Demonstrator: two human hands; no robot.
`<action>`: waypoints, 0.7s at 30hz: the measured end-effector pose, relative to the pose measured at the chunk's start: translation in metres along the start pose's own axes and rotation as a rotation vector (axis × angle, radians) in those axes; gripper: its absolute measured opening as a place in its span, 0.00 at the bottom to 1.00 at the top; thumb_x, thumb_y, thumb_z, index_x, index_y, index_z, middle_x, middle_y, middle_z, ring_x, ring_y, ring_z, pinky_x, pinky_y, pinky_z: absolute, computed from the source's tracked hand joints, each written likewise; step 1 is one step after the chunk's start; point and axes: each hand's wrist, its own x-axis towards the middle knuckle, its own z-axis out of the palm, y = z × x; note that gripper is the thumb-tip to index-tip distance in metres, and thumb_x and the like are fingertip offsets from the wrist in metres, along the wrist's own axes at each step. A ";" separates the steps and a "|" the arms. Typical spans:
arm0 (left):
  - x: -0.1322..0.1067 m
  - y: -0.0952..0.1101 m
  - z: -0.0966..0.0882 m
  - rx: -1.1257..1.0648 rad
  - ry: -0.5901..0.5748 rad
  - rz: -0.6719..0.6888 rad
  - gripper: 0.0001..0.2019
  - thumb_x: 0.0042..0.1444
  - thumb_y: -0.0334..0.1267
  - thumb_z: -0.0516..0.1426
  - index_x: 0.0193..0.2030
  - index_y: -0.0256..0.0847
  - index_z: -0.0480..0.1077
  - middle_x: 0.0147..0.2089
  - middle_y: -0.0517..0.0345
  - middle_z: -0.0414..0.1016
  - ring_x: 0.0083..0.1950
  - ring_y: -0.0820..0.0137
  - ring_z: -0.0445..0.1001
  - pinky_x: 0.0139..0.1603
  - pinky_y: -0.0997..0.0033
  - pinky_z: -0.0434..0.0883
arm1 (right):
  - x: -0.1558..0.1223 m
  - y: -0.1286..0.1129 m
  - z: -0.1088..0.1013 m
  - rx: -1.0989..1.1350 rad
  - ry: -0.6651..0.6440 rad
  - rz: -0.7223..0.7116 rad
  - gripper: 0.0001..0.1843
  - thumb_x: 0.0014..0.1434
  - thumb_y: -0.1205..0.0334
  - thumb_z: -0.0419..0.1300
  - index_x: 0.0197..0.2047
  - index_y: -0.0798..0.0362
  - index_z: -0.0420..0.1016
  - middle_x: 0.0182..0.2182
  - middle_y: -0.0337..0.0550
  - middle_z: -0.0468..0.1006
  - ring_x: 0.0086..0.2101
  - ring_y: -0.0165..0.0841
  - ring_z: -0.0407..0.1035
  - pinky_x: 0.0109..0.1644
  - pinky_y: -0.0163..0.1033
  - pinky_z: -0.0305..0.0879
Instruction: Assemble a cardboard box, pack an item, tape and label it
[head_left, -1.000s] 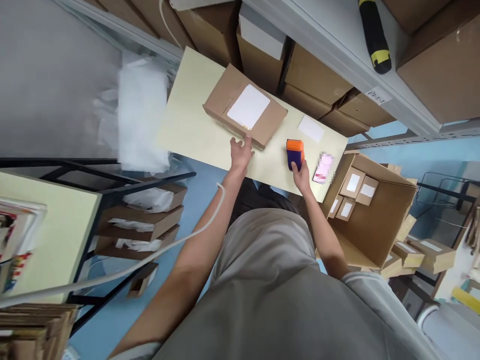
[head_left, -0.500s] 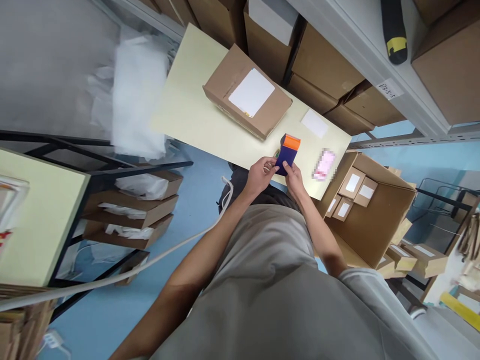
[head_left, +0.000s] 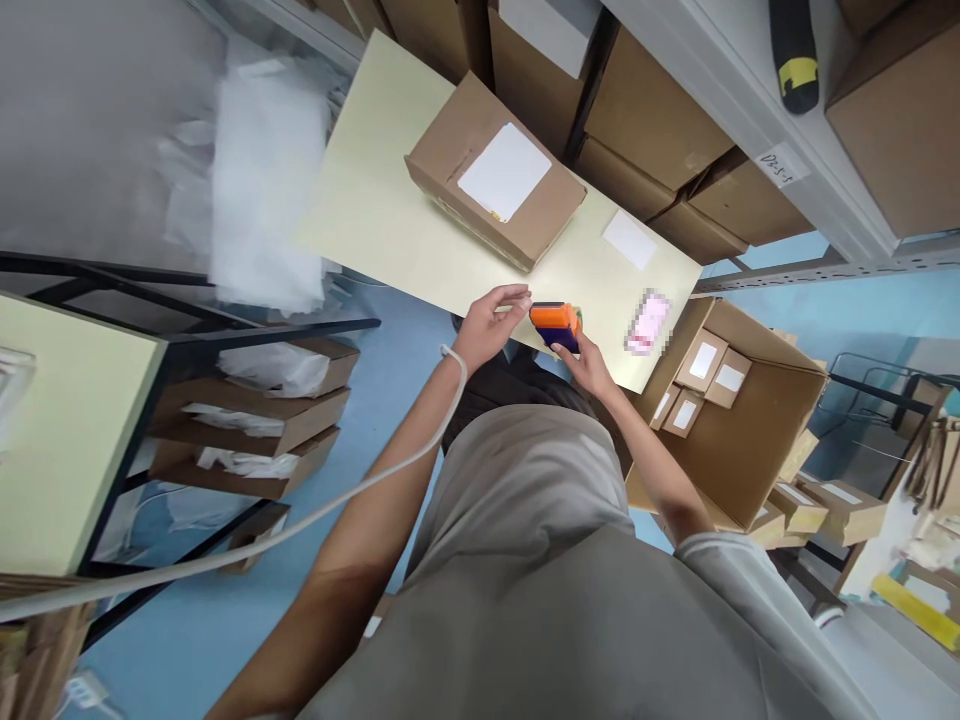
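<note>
My right hand [head_left: 589,366] grips a small, box-shaped dark blue and orange object [head_left: 555,325] near the front edge of the pale table. Its orange side faces up, with the dark blue part below; I cannot tell its exact kind. A bit of something green shows just behind it. My left hand [head_left: 491,320] is beside the object's left end, fingers stretched out and holding nothing. Beyond both hands, a brown cardboard box [head_left: 480,165] with a white label lies on the table [head_left: 382,215].
To the right on the table are a white paper slip [head_left: 628,238] and a blurred pink item [head_left: 649,322]. A large open carton [head_left: 765,400] holds several small labelled boxes. A shelf [head_left: 750,110] stands behind. A white cord [head_left: 360,490] crosses my left arm.
My left hand has let go of the blue and orange object and moved left. My right hand has tilted the object, bringing its orange side into view.
</note>
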 end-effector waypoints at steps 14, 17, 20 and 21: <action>0.003 -0.011 -0.022 0.081 -0.220 -0.054 0.22 0.58 0.61 0.74 0.42 0.42 0.84 0.41 0.49 0.86 0.41 0.61 0.82 0.44 0.61 0.81 | -0.011 -0.011 -0.023 -0.414 -0.252 -0.078 0.26 0.78 0.34 0.58 0.49 0.50 0.80 0.42 0.49 0.85 0.42 0.45 0.78 0.52 0.49 0.78; 0.002 -0.021 -0.018 0.079 -0.193 -0.053 0.19 0.59 0.57 0.73 0.40 0.42 0.82 0.38 0.51 0.85 0.38 0.63 0.80 0.42 0.63 0.79 | -0.009 -0.014 -0.018 -0.410 -0.221 0.008 0.28 0.73 0.31 0.62 0.47 0.50 0.80 0.38 0.45 0.84 0.38 0.43 0.76 0.46 0.46 0.75; -0.002 -0.030 -0.014 0.097 -0.121 -0.032 0.14 0.61 0.52 0.70 0.40 0.43 0.82 0.37 0.53 0.85 0.36 0.64 0.78 0.40 0.64 0.77 | -0.007 -0.019 -0.014 -0.358 -0.221 0.070 0.33 0.71 0.25 0.62 0.47 0.51 0.81 0.37 0.42 0.84 0.36 0.41 0.76 0.43 0.43 0.72; -0.004 -0.033 -0.013 0.110 -0.094 -0.014 0.12 0.62 0.50 0.70 0.40 0.43 0.82 0.37 0.53 0.84 0.36 0.65 0.78 0.40 0.64 0.76 | -0.007 -0.021 -0.015 -0.361 -0.231 0.079 0.35 0.71 0.24 0.61 0.47 0.51 0.81 0.36 0.41 0.84 0.35 0.41 0.76 0.42 0.42 0.71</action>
